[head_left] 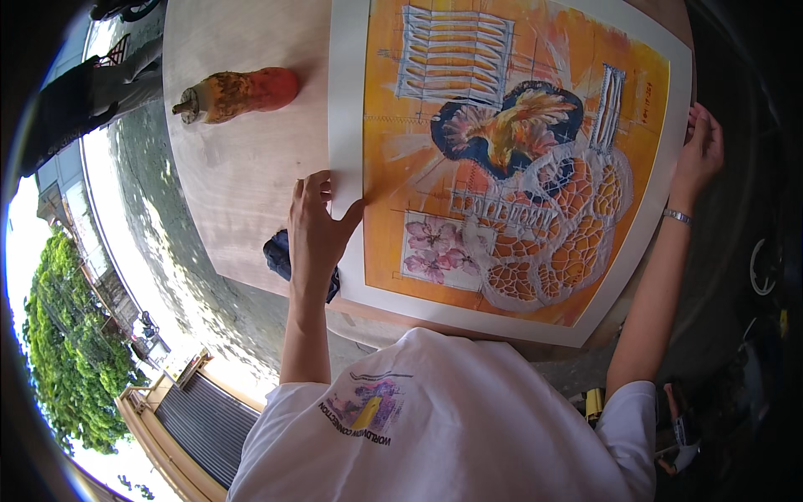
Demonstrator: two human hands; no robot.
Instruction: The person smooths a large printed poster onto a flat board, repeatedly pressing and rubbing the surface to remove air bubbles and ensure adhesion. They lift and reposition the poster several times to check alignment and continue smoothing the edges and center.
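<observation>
A large picture in a white mat border [347, 100] lies across the pale wooden table. Its orange surface carries a painted bird shape [519, 125], a pink flower print [435, 247] and white lace-like openwork [544, 234]. My left hand [318, 226] has the mat's left edge, thumb on top and fingers bent at the border. On the opposite side my right hand [703, 151] grips the right edge; some of its fingertips are hidden. Beside my left wrist is a bundle of dark blue cloth [278, 253] at the table edge.
A stained orange-red bottle [242, 94] with a narrow tip is on the table [242, 184] at the left; I cannot tell whether it stands or lies. A person in dark clothing [63, 117] is at the far left. Tools [677, 427] lie low on the right.
</observation>
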